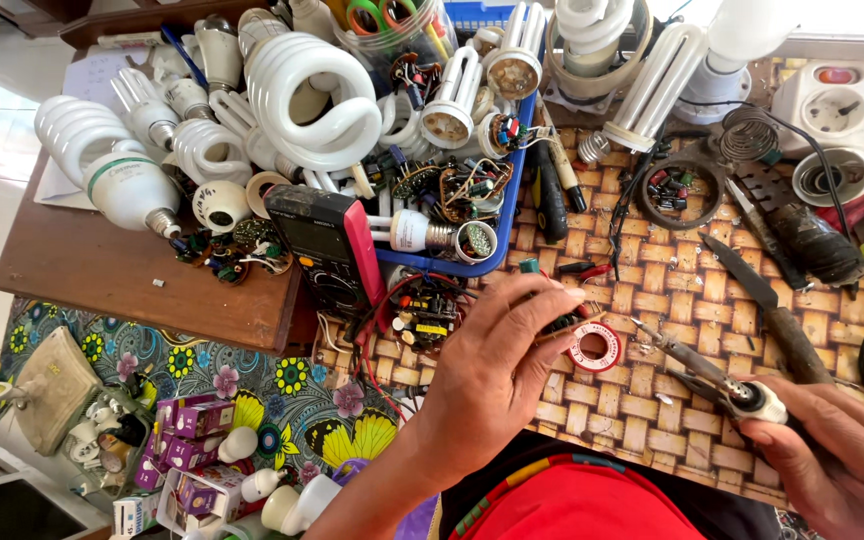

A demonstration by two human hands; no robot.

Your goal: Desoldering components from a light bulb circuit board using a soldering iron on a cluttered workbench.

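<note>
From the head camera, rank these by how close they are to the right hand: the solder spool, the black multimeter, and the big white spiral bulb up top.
From the right hand, which holds a soldering iron:
1. Solder spool, on the woven mat just to its left.
2. Black multimeter, farther left at the wooden board's edge.
3. Big white spiral bulb, far upper left in the bulb pile.

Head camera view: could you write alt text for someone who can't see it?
A person's right hand holds a soldering iron while the left hand pinches a small part above a woven mat. Spiral lamps crowd behind.
</note>
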